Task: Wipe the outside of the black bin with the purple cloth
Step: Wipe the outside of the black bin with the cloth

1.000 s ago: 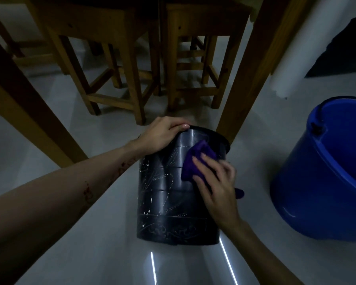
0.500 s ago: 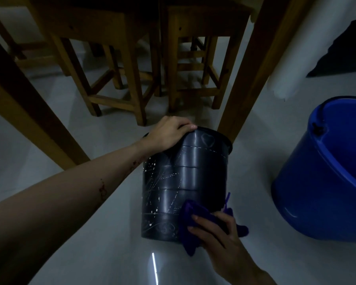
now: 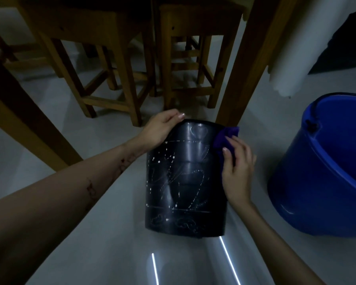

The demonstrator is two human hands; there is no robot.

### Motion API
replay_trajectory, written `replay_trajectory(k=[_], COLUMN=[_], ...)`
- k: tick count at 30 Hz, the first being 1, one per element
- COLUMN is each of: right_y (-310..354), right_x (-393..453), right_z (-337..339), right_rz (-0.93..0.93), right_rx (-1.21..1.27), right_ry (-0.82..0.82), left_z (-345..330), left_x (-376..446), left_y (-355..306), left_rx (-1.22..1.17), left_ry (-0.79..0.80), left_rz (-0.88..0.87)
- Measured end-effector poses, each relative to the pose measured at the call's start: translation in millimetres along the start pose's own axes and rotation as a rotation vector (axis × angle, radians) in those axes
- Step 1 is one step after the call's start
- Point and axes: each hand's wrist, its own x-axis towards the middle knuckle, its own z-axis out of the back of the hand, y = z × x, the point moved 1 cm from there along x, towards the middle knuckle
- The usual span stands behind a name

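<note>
The black bin (image 3: 183, 177) stands on the pale floor in the middle of the view, its wall flecked with white specks and scratches. My left hand (image 3: 162, 128) grips its rim at the upper left, fingers curled over the edge. At the bin's upper right side, my right hand (image 3: 237, 163) presses the purple cloth (image 3: 224, 137) against the wall just under the rim. Most of the cloth is bunched above and under my fingers.
A large blue bucket (image 3: 321, 182) stands close on the right. Wooden stools (image 3: 103, 64) and thick wooden table legs (image 3: 249, 64) crowd the floor behind the bin. A white column (image 3: 296, 48) rises at the back right. Light strips reflect on the floor in front.
My right hand has carried the cloth from the bin's lower front up to its upper right side. My left hand has kept its hold on the rim.
</note>
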Motion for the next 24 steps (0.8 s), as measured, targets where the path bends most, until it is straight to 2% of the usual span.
replay_trajectory(k=[3, 6, 9, 11, 17, 21, 22, 24], right_y=[7.8, 16.9, 14.1, 8.8, -25.7, -24.1, -21.1, -12.7], right_x=[1.2, -9.0, -36.0, -60.6, -139.7, -146.4, -138.5, -112.1], right_z=[1.6, -2.4, -5.6, -3.6, 5.6, 22.3, 26.5, 32.4], right_rz=[0.101, 0.294, 0.520, 0.595, 0.717, 0.819, 0.791, 0.618], right_rx=[-0.016, -0.089, -0.136, -0.147, -0.195, -0.201, -0.185, -0.127], right_ry=[0.006, 0.015, 0.073, 0.129, 0.271, 0.328, 0.311, 0.194], left_z=[4.5, 1.0, -3.9, -5.9, -9.8, -7.1, -4.8, 1.7], left_x=[4.7, 5.9, 6.4, 7.1, 8.1, 5.2, 6.2, 9.4], left_y=[-14.4, -18.3, -19.4, -21.0, -27.1, -28.3, -29.4, -35.4], left_rx=[0.027, 0.021, 0.021, 0.055, 0.125, 0.164, 0.215, 0.345], left_ry=[0.025, 0.004, -0.046, -0.056, -0.079, -0.066, -0.066, -0.013], left_rz=[-0.052, -0.090, -0.108, -0.116, -0.113, -0.172, -0.203, -0.255])
